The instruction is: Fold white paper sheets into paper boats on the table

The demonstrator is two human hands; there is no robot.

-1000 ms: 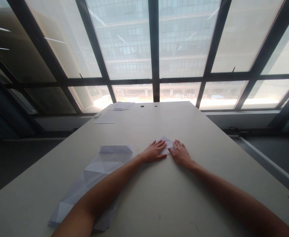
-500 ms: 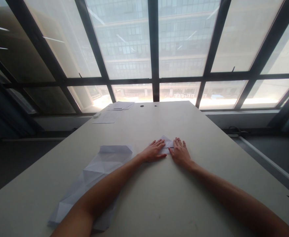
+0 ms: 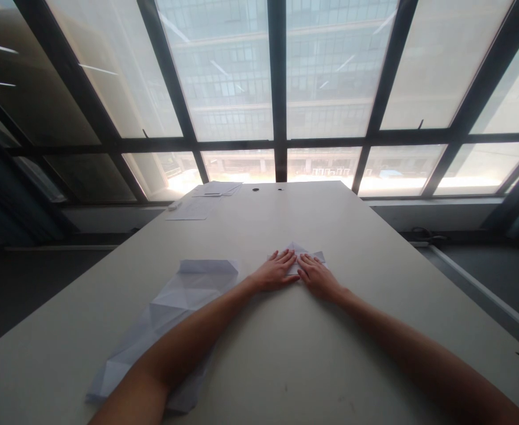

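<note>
A small piece of folded white paper [image 3: 319,257] lies on the table, with a pointed top and a flat lower edge. My left hand [image 3: 276,271] rests flat on its left part, fingers stretched toward the middle. On the right part, my right hand [image 3: 319,277] also lies flat, its fingertips close to those of my left hand. Both hands cover much of the paper, so its folds show only in part. Under and beside my left forearm is a larger creased white sheet [image 3: 175,295], partly hidden by the arm.
The long white table [image 3: 259,360] stretches toward a wall of windows. Several flat paper sheets [image 3: 192,209] lie at its far left, beside a small pale object [image 3: 173,206]. Two dark holes, one a round hole [image 3: 255,189], sit near the far edge.
My right hand has slid left across the folded paper toward my left hand, uncovering the paper's right corner. My left hand has stayed in place.
</note>
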